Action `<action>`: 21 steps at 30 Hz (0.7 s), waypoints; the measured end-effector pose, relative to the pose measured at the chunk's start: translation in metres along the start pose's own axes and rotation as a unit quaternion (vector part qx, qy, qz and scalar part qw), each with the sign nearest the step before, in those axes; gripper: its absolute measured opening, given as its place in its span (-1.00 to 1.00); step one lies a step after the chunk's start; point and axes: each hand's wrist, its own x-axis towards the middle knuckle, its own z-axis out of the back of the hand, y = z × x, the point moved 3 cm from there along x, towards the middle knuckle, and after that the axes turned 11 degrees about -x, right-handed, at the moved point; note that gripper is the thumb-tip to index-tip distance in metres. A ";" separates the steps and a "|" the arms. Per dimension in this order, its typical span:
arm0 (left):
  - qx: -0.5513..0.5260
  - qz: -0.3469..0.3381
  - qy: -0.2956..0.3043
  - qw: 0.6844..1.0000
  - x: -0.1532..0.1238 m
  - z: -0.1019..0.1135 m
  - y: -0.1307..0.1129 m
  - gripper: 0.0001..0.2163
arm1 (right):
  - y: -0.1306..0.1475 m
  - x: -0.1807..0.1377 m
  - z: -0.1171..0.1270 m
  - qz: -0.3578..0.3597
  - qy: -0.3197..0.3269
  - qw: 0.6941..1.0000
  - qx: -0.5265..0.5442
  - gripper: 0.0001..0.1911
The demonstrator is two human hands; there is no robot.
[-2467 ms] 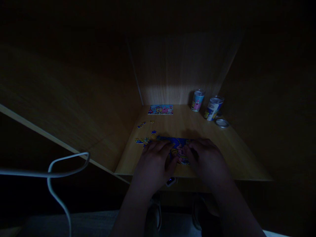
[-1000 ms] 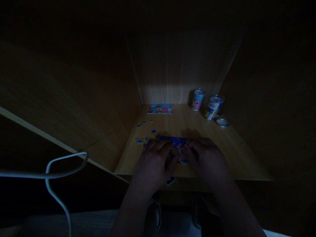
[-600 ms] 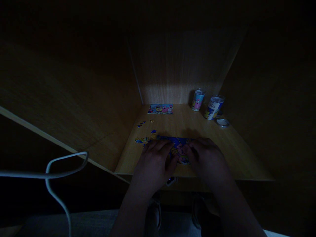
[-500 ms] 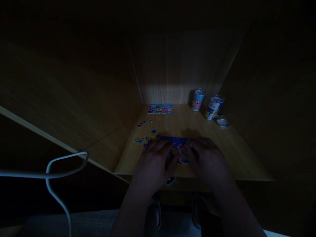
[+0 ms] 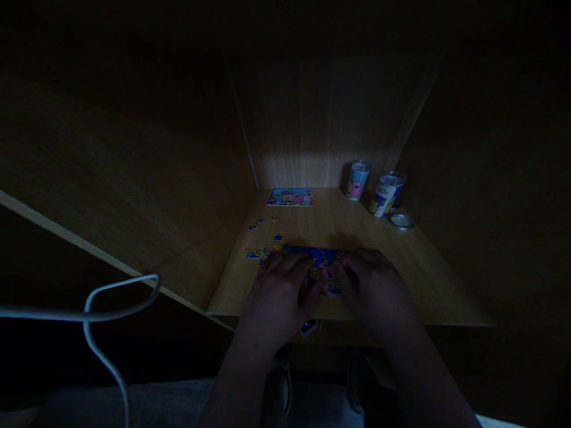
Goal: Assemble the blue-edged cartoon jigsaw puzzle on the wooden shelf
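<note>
A partly covered jigsaw puzzle [image 5: 325,270], blue with pink and yellow cartoon figures, lies flat near the front edge of the shelf. My left hand [image 5: 283,285] curves over its left part, fingers bent on the picture and thumb by the lower edge. From the other side, my right hand [image 5: 372,282] rests on the right part, fingertips and thumb close together on the surface. Both hands hide much of the puzzle's ends. Loose jigsaw pieces [image 5: 254,254] are scattered left of it, a few farther back. The light is dim.
A finished-looking picture strip [image 5: 289,197] lies by the back wall. Two printed cans, one pink and light blue [image 5: 357,181], one blue and white [image 5: 386,195], stand at the right, with a round lid [image 5: 402,222] beside them. A white cable [image 5: 107,318] hangs at left.
</note>
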 end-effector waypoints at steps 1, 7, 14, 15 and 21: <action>0.000 0.000 0.000 1.000 0.000 0.000 0.000 -0.69 | 0.000 0.000 -0.001 0.000 0.000 1.000 0.000 -0.73; 0.004 -0.001 -0.005 1.000 -0.001 0.000 0.000 -0.70 | -0.001 0.000 -0.002 0.006 -0.004 1.000 -0.001 -0.73; 0.004 -0.001 0.000 1.000 0.001 0.000 -0.001 -0.71 | 0.002 0.000 0.002 -0.002 -0.008 1.000 0.002 -0.75; 0.004 -0.001 -0.001 1.000 0.001 0.001 -0.001 -0.71 | 0.002 0.000 0.002 -0.003 -0.009 1.000 0.001 -0.75; 0.008 0.006 0.003 1.000 0.000 0.002 -0.004 -0.70 | 0.003 -0.002 0.001 -0.005 0.006 1.000 0.000 -0.75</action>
